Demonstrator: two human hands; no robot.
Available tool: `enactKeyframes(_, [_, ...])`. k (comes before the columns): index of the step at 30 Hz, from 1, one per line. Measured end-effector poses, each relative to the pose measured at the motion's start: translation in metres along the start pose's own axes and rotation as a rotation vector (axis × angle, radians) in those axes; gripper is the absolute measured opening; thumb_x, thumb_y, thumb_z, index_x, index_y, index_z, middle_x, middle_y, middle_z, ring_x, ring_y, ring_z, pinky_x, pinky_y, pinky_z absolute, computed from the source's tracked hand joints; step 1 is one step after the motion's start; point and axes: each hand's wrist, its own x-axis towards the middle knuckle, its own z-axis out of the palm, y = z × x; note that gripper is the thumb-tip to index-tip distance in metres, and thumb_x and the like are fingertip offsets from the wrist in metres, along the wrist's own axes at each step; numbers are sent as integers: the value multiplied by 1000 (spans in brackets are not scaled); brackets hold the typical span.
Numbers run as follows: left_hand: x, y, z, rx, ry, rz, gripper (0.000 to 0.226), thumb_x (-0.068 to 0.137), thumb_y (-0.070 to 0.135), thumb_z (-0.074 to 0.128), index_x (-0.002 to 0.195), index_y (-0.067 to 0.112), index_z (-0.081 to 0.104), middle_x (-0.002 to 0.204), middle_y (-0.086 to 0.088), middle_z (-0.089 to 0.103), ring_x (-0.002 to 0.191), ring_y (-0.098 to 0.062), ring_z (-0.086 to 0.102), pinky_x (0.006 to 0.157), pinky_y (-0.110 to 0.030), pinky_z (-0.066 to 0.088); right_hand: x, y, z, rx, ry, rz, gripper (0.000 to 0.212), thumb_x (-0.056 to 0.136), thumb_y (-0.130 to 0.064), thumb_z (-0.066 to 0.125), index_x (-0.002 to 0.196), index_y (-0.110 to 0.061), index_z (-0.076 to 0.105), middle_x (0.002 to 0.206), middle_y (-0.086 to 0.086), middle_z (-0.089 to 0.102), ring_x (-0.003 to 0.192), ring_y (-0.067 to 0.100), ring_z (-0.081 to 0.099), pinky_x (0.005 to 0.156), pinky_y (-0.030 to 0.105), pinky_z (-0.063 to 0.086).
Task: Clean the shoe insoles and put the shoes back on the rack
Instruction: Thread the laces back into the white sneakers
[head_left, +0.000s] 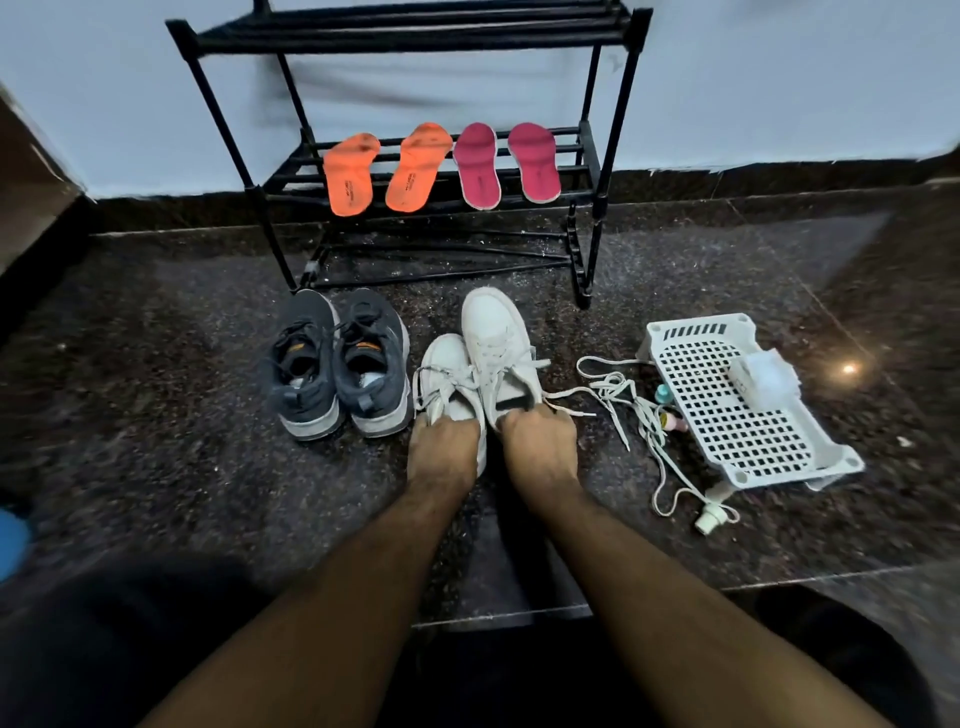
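Left hand (442, 451) curled over the heel of the left white sneaker (451, 382), fingers hooked into its opening; right hand (540, 441) gripping the heel collar of the right white sneaker (496, 343) the same way. Both white sneakers on the dark speckled floor (156, 364), touching side by side, the right one set further forward toward the black shoe rack (592, 171). Pair of dark grey sneakers (337, 364) just to their left, toes toward the rack. Two orange insoles (384, 169) and two pink insoles (506, 163) laid in a row on the rack's middle shelf. White perforated plastic basket (737, 405) overturned and tilted at the right, loose white laces (623, 400) strewn between it and the white sneakers.
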Motion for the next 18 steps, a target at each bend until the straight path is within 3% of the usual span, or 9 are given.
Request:
enactKeyframes(6, [-32,-8,-23,14,99,18,28,92,37,64,112,18,59,113,-7,70,110,-25,64,109,-35,30,-26,-3,-29,-46,-29,19,9,83,-28,67,80,-21,73,69,2,69,76,20,66,67,30,42])
enactKeyframes(11, [-38,-9,-62,24,199,60,32,89,36,67,114,16,60,118,-8,68,116,-24,61,118,-35,23,-24,6,-62,-21,85,-28,18,91,-19,54,99,-22,69,92,3,72,91,23,67,76,32,45])
enactKeyframes(18, [-66,-9,-47,72,191,109,30,90,37,67,111,17,62,117,-9,69,115,-25,62,116,-34,26,-55,5,-52,-10,27,-25,23,88,-29,53,102,-23,69,95,3,73,95,22,69,81,31,46])
